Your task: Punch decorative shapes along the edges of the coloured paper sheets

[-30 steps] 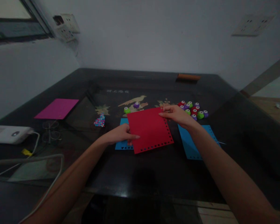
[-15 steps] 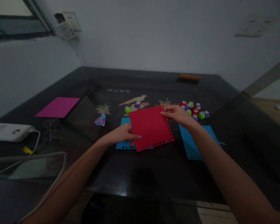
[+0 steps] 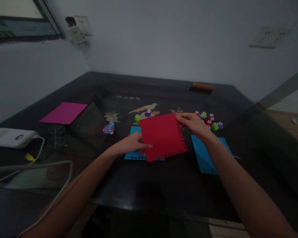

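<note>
- A person's two bare hands hold a red sheet (image 3: 164, 135), punched with holes along its right and lower edges, over a dark tabletop (image 3: 129, 188).
- The left hand (image 3: 132, 144) grips the sheet's left edge, thumb flat on top; its other fingers are partly hidden underneath.
- The right hand (image 3: 192, 125) pinches the upper right corner between thumb and fingers, the gap closed down to the paper's thickness.
- The red sheet hides much of a blue sheet (image 3: 134, 155); whether the two touch cannot be told.
- At right, the forearm cuts across a second blue sheet (image 3: 203, 155), a thin white stick (image 3: 237, 157) showing at its edge.
- The right hand also screens part of a cluster of eyeball-topped figures (image 3: 215, 126) in red, green and purple.
- A white device (image 3: 11, 138) runs off the left of the frame; marks beside its dark oval are too blurred to read.
- Beyond the red sheet, four pale Chinese characters (image 3: 128, 98) line the table above a printed bird (image 3: 144, 108); the second reads 上, the last appears to be 花, the others are indistinct.
</note>
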`<state>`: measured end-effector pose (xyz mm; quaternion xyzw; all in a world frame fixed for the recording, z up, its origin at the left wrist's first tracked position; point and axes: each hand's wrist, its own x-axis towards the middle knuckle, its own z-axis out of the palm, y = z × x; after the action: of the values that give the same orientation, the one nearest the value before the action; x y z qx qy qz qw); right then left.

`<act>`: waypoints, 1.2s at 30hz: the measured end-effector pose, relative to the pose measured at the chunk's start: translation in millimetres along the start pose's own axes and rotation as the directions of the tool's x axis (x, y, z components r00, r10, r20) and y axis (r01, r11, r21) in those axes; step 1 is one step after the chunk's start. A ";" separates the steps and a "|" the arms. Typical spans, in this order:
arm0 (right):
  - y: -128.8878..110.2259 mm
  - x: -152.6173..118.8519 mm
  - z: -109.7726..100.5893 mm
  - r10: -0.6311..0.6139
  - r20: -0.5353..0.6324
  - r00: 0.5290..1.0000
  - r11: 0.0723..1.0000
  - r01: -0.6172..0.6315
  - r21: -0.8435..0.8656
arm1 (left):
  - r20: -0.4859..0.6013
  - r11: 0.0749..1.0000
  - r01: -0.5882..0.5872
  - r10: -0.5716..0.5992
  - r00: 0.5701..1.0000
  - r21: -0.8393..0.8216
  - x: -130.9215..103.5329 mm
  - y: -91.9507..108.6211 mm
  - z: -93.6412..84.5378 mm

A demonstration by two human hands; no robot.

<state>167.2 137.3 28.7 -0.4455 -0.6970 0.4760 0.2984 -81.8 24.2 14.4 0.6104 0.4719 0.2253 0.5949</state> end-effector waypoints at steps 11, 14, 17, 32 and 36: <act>-14.3 1.1 1.1 -0.039 -0.129 0.991 0.999 0.041 0.016 | 0.030 1.000 0.001 -0.002 1.000 0.016 -1.6 2.9 6.1; -24.6 6.8 3.3 -0.050 -0.117 0.992 0.999 0.050 0.002 | 0.036 1.000 -0.005 0.004 0.999 0.024 -2.7 5.3 6.6; -40.9 18.3 8.5 -0.102 -0.072 0.992 0.993 0.097 -0.069 | 0.038 1.000 -0.013 0.012 0.999 0.027 -3.3 5.7 6.8; -92.3 89.0 124.5 -0.064 0.296 0.953 0.587 0.276 -0.761 | 0.110 0.998 -0.042 0.036 0.993 0.053 0.9 -3.4 12.6; -94.2 92.4 145.0 0.039 0.274 0.961 0.508 0.217 -0.834 | 0.121 0.998 -0.044 0.039 0.992 0.037 -1.0 0.4 13.1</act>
<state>-25.7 149.2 62.0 -0.4316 -0.8952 0.1071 -0.0294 -71.2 16.7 12.6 0.6441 0.4269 0.1913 0.6052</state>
